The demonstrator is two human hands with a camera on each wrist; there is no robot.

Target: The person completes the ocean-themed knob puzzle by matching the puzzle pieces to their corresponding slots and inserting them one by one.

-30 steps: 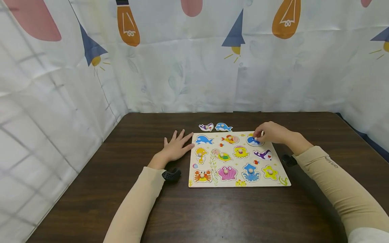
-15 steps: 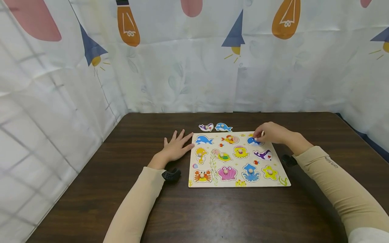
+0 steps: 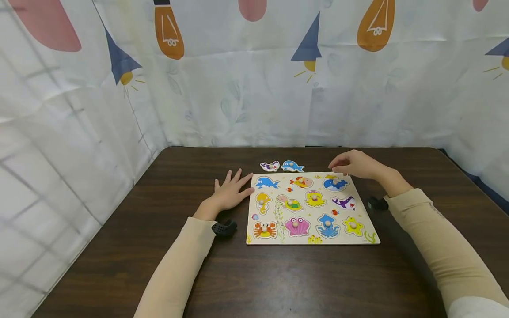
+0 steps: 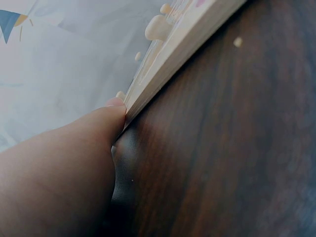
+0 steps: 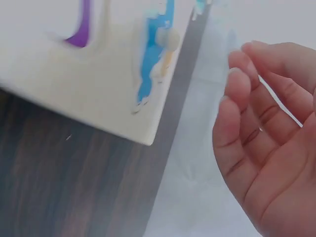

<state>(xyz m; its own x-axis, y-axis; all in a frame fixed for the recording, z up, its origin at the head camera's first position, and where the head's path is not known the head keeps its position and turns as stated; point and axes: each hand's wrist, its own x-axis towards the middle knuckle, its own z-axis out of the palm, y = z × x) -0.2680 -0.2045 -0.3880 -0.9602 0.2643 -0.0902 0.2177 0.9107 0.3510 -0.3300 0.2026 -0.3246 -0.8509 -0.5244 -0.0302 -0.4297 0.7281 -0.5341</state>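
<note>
A wooden puzzle board (image 3: 274, 242) with knobbed sea-animal pieces lies on the table. Its far right recess holds a blue whale piece (image 3: 335, 184), the knob uncovered. My right hand (image 3: 359, 165) hovers just beyond that piece, over the board's back edge. In the right wrist view the fingers (image 5: 228, 126) are loosely bent with nothing between them. My left hand (image 3: 226, 194) rests on the table with fingers spread, touching the board's left edge; the left wrist view shows the thumb (image 4: 116, 103) against that edge. Behind the board lie a purple whale piece (image 3: 270, 166) and a blue dolphin piece (image 3: 292, 166).
The dark wooden table (image 3: 302, 282) extends around the board on all sides. A patterned white curtain (image 3: 254, 97) hangs behind and to the left of it. Two board spots, a blue whale picture (image 3: 267, 182) and a purple whale picture (image 3: 343, 202), show no knob.
My right hand has let go of the blue whale piece's knob and risen slightly away toward the back. The left hand and the board stay put.
</note>
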